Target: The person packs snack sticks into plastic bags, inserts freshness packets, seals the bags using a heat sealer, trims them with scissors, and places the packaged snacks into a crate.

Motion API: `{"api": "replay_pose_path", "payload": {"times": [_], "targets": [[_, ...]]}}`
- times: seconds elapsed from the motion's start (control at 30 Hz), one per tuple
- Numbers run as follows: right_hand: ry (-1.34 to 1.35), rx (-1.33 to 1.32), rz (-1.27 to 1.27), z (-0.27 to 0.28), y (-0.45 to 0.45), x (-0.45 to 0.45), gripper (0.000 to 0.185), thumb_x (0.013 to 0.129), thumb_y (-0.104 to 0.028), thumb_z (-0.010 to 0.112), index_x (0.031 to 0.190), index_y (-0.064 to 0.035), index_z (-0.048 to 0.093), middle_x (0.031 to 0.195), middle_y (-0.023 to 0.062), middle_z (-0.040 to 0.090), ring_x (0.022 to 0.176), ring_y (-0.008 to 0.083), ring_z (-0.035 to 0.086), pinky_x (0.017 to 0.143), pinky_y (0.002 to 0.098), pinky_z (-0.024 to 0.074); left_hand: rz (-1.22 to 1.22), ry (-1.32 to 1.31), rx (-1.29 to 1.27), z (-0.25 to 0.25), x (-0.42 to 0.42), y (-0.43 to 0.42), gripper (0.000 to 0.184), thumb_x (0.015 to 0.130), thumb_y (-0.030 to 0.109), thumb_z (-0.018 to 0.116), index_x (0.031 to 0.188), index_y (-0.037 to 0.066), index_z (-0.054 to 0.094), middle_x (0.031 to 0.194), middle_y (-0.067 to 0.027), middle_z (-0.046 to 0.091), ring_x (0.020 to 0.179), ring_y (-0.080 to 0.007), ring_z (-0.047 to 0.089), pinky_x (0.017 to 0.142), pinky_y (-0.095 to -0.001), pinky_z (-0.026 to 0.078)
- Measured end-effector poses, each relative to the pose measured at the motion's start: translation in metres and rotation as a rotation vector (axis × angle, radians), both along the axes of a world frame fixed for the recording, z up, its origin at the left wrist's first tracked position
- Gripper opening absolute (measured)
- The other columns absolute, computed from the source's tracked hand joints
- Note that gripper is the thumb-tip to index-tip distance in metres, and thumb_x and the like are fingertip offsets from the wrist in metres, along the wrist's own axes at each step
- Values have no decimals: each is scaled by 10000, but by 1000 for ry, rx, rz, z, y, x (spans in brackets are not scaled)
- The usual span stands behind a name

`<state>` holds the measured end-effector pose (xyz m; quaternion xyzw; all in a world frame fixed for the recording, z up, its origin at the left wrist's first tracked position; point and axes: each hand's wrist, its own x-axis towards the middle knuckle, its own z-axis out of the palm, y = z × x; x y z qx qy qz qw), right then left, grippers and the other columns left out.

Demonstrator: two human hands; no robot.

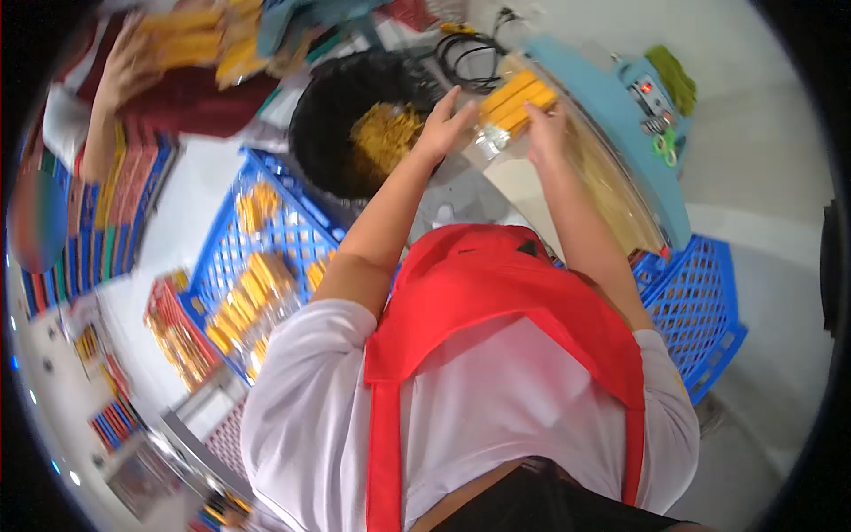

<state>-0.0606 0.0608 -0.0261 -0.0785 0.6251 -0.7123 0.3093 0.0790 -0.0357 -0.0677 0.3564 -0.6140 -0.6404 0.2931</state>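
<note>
You have a packet [519, 99] of yellow bars just beside the black bin [310, 115], on its right. The bars are straight and blocky, laid side by side under clear, shiny film, with a loose crinkled end of film nearest the bin. The bin is round, with dark, wrinkled plastic about its wall, and holds a ragged yellow heap [387, 137].

Your right hand [548, 131] grips the packet at its edge away from the bin, thumb laid over the bars. Your left hand [446, 126] is at the bin's right rim, fingers apart and pointing toward the packet; whether it touches the film you cannot tell from here. Both arms reach forward, the left forearm crossing in front of part of the bin.

Farther right of the bin lies a long light-blue machine [620, 133], with green-handled scissors [665, 149] and a fuzzy green cloth [671, 80] at its far side. A black cable [465, 62] lies coiled beyond the bin, near the packet. Below and left of the bin, a latticed blue crate [292, 197] holds more film-wrapped yellow packs [253, 297]; your left arm hides part of it. Left of the bin, a co-worker's hand [128, 71] is at other yellow packets [182, 40].
</note>
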Motion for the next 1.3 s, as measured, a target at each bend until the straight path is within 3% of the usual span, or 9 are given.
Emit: {"api": "replay_pose_path", "payload": {"times": [0.33, 0.47, 0.57, 0.6, 0.73, 0.83, 1.07, 1.23, 1.3], "targets": [[239, 286, 118, 2, 66, -15, 565, 794, -251, 535, 1239, -2, 293, 1241, 131, 354, 1071, 224, 416, 854, 348, 377, 841, -628, -499, -23, 265, 80, 140, 738, 144, 572, 736, 12, 620, 819, -153, 601, 826, -297, 555, 757, -352, 422], [368, 361, 253, 28, 94, 9, 333, 833, -203, 481, 1083, 16, 464, 1006, 88, 517, 877, 156, 502, 747, 265, 408, 1230, -937, -246, -34, 351, 126, 131, 700, 157, 619, 721, 29, 638, 801, -155, 601, 777, -297, 562, 720, -368, 427], [438, 337, 563, 35, 94, 25, 234, 841, -173, 476, 965, 14, 542, 812, 45, 562, 746, 107, 515, 675, 217, 410, 1203, -1209, 259, -58, 386, 161, 166, 721, 200, 588, 733, 45, 645, 818, -159, 597, 812, -305, 555, 730, -387, 431], [476, 280, 705, 36, 91, 32, 201, 838, -157, 488, 911, 12, 569, 730, 23, 561, 694, 86, 509, 645, 197, 406, 1146, -1370, 375, -65, 385, 171, 214, 754, 209, 521, 906, 92, 617, 974, -144, 562, 930, -307, 515, 772, -407, 418], [652, 295, 888, 32, 74, 56, 171, 813, -118, 534, 919, 11, 570, 766, 19, 562, 705, 75, 504, 639, 194, 406, 1141, -1522, 464, -81, 380, 195, 349, 763, 187, 483, 1109, 155, 498, 1149, -113, 464, 1043, -298, 443, 819, -426, 391], [417, 188, 864, 25, 73, 65, 158, 789, -84, 566, 908, 18, 577, 773, 13, 561, 691, 62, 492, 631, 185, 400, 660, -1624, 523, -85, 382, 194, 438, 763, 152, 469, 1194, 191, 398, 1222, -103, 388, 1108, -284, 383, 861, -436, 352], [476, 323, 1024, 20, 82, 60, 170, 789, -83, 564, 932, 7, 578, 798, 4, 559, 682, 53, 476, 619, 187, 396, 185, -1866, 203, -114, 403, 175, 260, 794, 196, 436, 1021, 188, 563, 1154, -78, 474, 1093, -230, 405, 874, -453, 306], [409, 343, 1119, 22, 81, 58, 163, 784, -71, 552, 927, 2, 580, 784, -1, 555, 678, 54, 467, 622, 184, 388, 476, -1866, 59, -65, 428, 124, 181, 763, 186, 461, 813, 179, 634, 928, -38, 587, 954, -225, 493, 810, -463, 330], [385, 312, 1112, 28, 71, 61, 176, 782, -92, 557, 929, 0, 581, 776, 4, 553, 680, 52, 469, 623, 185, 389, 493, -1753, -410, -24, 429, 96, 179, 763, 181, 450, 780, 164, 628, 935, -43, 582, 962, -238, 484, 830, -494, 319]]}}
